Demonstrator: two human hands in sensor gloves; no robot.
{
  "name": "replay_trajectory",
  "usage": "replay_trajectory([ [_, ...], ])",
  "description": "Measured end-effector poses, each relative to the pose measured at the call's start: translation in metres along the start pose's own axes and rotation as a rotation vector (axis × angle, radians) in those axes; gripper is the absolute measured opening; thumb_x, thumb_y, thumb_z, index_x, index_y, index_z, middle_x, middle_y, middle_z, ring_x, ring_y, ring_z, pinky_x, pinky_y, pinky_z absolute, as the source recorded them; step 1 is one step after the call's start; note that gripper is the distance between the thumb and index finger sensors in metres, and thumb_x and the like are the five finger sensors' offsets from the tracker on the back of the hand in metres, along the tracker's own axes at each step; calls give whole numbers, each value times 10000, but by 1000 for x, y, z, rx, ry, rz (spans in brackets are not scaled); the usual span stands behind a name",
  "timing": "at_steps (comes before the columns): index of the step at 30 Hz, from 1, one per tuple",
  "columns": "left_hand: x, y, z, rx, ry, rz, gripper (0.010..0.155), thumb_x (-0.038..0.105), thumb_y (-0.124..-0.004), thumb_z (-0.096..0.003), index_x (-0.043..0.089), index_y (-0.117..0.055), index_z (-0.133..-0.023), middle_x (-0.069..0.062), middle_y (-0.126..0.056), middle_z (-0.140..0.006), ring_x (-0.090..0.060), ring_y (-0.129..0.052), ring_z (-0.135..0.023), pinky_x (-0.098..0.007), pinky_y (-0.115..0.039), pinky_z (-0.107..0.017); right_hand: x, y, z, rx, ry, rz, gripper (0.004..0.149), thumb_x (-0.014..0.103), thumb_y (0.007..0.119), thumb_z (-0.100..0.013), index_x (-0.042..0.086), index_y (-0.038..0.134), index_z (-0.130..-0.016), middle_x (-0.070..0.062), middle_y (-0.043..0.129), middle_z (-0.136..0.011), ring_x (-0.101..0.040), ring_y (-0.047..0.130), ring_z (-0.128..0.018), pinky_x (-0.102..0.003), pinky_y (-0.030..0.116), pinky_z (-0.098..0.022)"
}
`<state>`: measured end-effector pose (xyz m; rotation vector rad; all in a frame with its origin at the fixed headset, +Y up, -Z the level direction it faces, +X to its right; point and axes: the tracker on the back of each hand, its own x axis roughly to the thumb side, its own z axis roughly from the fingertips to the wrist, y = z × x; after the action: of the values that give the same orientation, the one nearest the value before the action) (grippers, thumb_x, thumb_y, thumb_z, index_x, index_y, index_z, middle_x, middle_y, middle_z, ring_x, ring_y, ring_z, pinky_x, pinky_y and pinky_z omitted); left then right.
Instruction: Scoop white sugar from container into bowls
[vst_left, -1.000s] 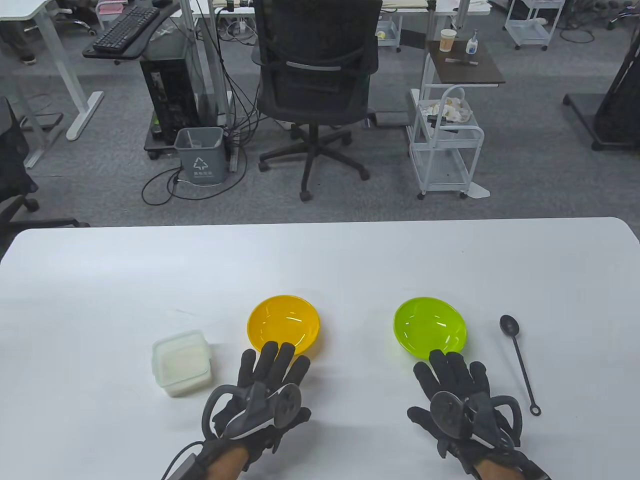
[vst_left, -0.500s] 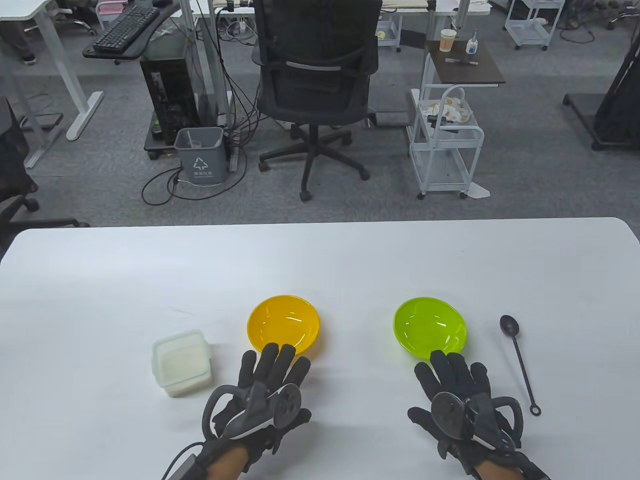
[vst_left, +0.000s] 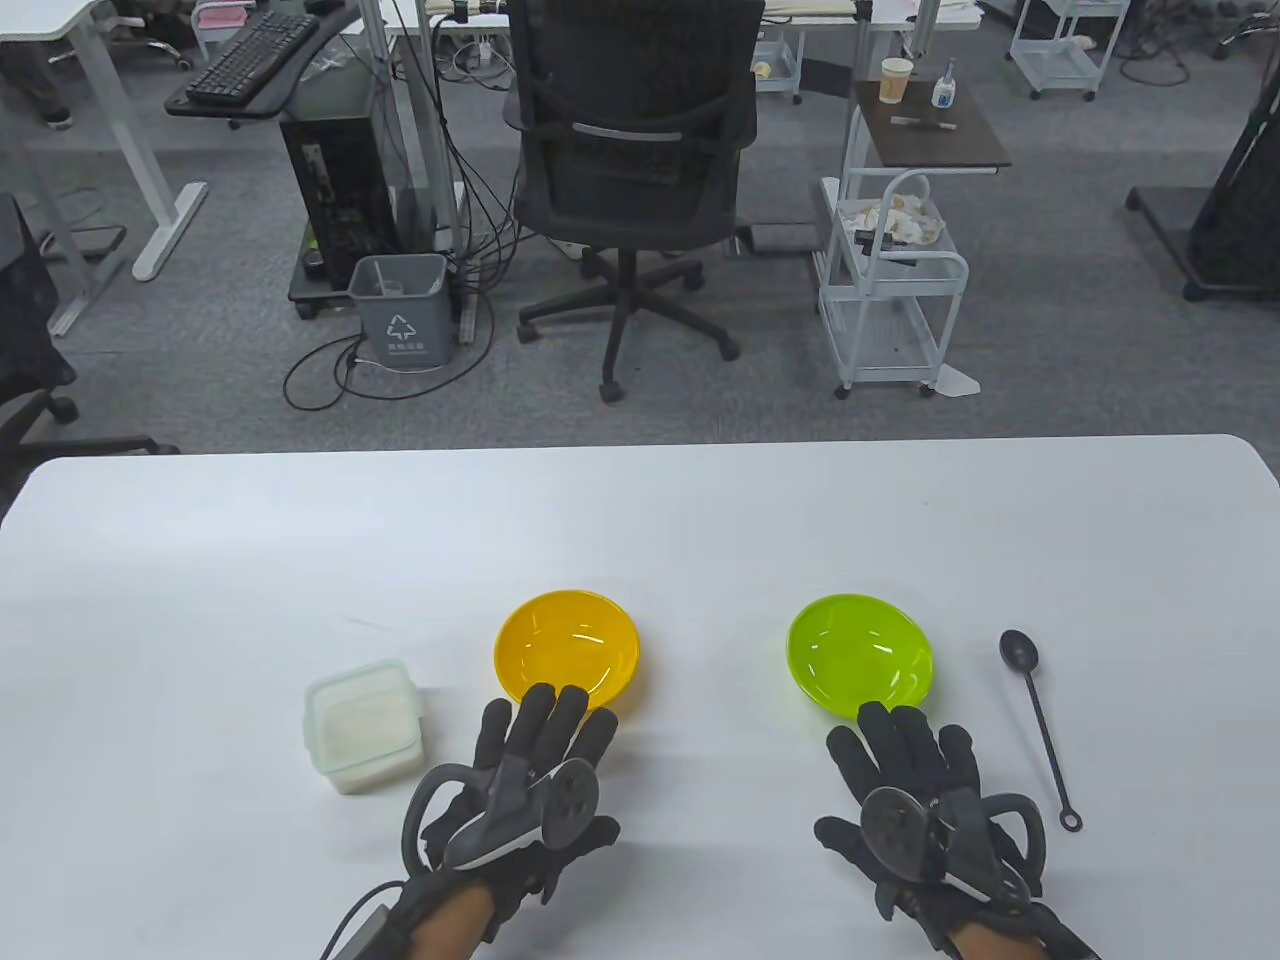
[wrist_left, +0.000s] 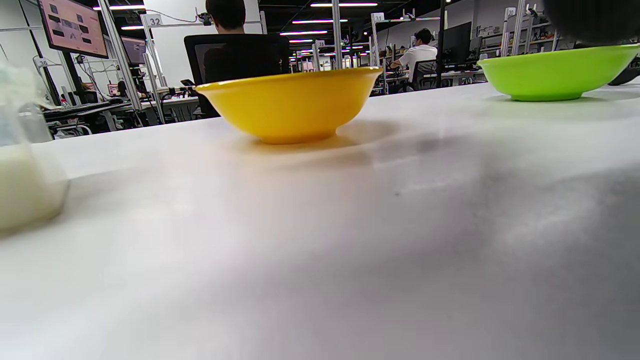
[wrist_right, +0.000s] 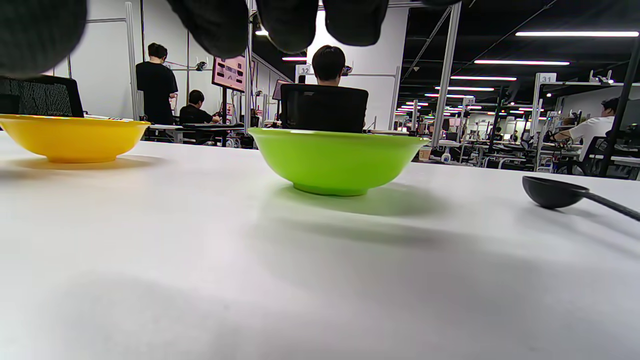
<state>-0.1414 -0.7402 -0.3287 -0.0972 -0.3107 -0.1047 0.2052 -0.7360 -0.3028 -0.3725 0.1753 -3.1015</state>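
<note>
Nearest the bottom edge of the table view, the left hand (vst_left: 525, 790) is seen at about 7 o'clock and the right hand (vst_left: 915, 795) at about 5 o'clock, both laid palm down over the white table (vst_left: 640, 520) with fingers extended and spread; nothing is gripped by either. A tracker is strapped to the back of each hand. In the right wrist view, dark fingertips (wrist_right: 295, 22) are seen hanging in from the top edge, apart from the table surface below.

Just beyond the left fingertips, at 12 o'clock from that hand, the yellow bowl (vst_left: 567, 650) is placed; its near rim is overlapped by the fingertips in the table view, but whether it is touched cannot be told. At 10 o'clock from the left hand, just beside it, the translucent container (vst_left: 362, 725) of white sugar (vst_left: 360, 715) is set, lid off.

The green bowl (vst_left: 860, 655) is found at 12 o'clock from the right hand, its near rim likewise overlapped by the fingertips. At 2 o'clock from that hand the black spoon (vst_left: 1040, 725) is laid flat on the table, its bowl pointing away and its looped handle end nearest, untouched and a little apart from the green bowl.

Both bowls are shown upright in the wrist views.
</note>
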Motion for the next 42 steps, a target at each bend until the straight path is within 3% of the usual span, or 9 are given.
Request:
replay_trajectory([
  [6, -31, 14, -5, -7, 55, 35, 972, 755, -701, -331, 477, -203, -1118, 105, -148, -1248, -273, -213, -1231, -580, -136, -837, 1, 1, 1, 3, 0, 4, 801, 713, 682, -394, 394, 446, -1090, -51, 325, -1222, -377, 389, -1154, -644, 330, -799],
  [14, -121, 32, -2, -81, 240, 79, 1047, 747, -745, -318, 418, -160, -1121, 85, -125, -1243, -289, -201, -1230, -584, -137, -839, 0, 1, 2, 3, 4, -1, 803, 712, 682, -394, 392, 445, -1091, -52, 327, -1222, -373, 391, -1154, -642, 332, -799],
  [21, -183, 12, 1, -304, 368, 134, 1134, 728, -815, -293, 374, -127, -1121, 59, -74, -1234, -315, -156, -1227, -594, -121, -839, 0, 1, 2, 8, 4, -1, 804, 711, 684, -394, 390, 446, -1091, -56, 328, -1221, -375, 393, -1153, -643, 334, -798],
  [25, -193, -6, -3, -403, 397, 128, 1173, 727, -834, -281, 359, -88, -1108, 48, -38, -1222, -325, -135, -1224, -591, -126, -842, 2, 0, 2, 4, -6, -4, 802, 711, 684, -394, 391, 447, -1090, -56, 330, -1220, -375, 396, -1152, -642, 334, -798],
  [29, -194, -18, -5, -348, 410, 153, 1183, 706, -862, -278, 373, -74, -1094, 77, -13, -1212, -299, -129, -1223, -591, -139, -848, 4, 1, 3, 9, -17, -9, 803, 710, 686, -395, 387, 447, -1091, -59, 332, -1219, -376, 399, -1151, -642, 337, -797],
  [33, -190, -17, -7, -333, 436, 48, 1160, 679, -878, -293, 389, -92, -1097, 90, -84, -1228, -260, -223, -1233, -579, -200, -866, 5, 1, 3, 7, -26, -9, 801, 708, 686, -396, 387, 448, -1090, -58, 335, -1219, -375, 401, -1150, -642, 338, -797],
  [42, -189, -17, -6, -220, 439, 95, 1167, 662, -945, -236, 374, -238, -1119, 79, -227, -1241, -263, -371, -1220, -577, -289, -873, 2, 4, 1, 18, -4, -5, 798, 701, 690, -396, 384, 452, -1089, -60, 334, -1218, -373, 403, -1150, -641, 338, -797],
])
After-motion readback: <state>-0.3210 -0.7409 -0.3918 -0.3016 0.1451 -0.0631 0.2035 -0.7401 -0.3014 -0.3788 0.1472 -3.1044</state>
